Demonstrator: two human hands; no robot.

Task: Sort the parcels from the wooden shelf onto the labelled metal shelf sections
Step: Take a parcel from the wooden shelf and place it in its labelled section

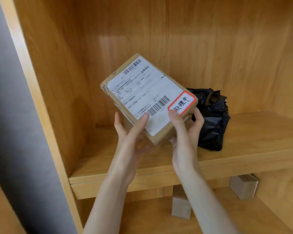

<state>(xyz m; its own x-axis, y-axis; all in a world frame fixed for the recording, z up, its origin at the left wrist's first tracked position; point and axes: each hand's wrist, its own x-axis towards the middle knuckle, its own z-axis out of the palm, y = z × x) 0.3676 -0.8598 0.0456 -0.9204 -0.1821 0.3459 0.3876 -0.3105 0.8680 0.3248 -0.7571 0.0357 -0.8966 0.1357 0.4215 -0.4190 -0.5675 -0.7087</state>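
Both hands are holding a brown cardboard parcel [149, 98] up in front of the wooden shelf [243, 132], tilted so its labelled face is turned toward the camera. The left hand [130, 132] is gripping the parcel's lower left edge, its thumb lying across the white shipping label [142, 92] near a barcode while the fingers are curling round behind the box. The right hand [184, 132] is pinching the lower right corner, thumb pressing on the face just below a red-bordered sticker [183, 103] with handwritten characters (three of them, in black marker), and the fingers are wrapping round the parcel's right side.

The parcel is hanging clear of the shelf board, above and between the two wrists, touching nothing but the hands.

Just beyond the right hand's fingers, a black plastic-wrapped parcel [213, 120] is sitting on the shelf board, crumpled and partly hidden behind the held box. Below the right forearm, on the lower level of the shelf, two small cardboard boxes are standing: one [180, 205] directly under the forearm, another [243, 186] further out to the right, tilted. To the left of the left arm a grey wall [15, 115] is running alongside the shelf's upright side panel.
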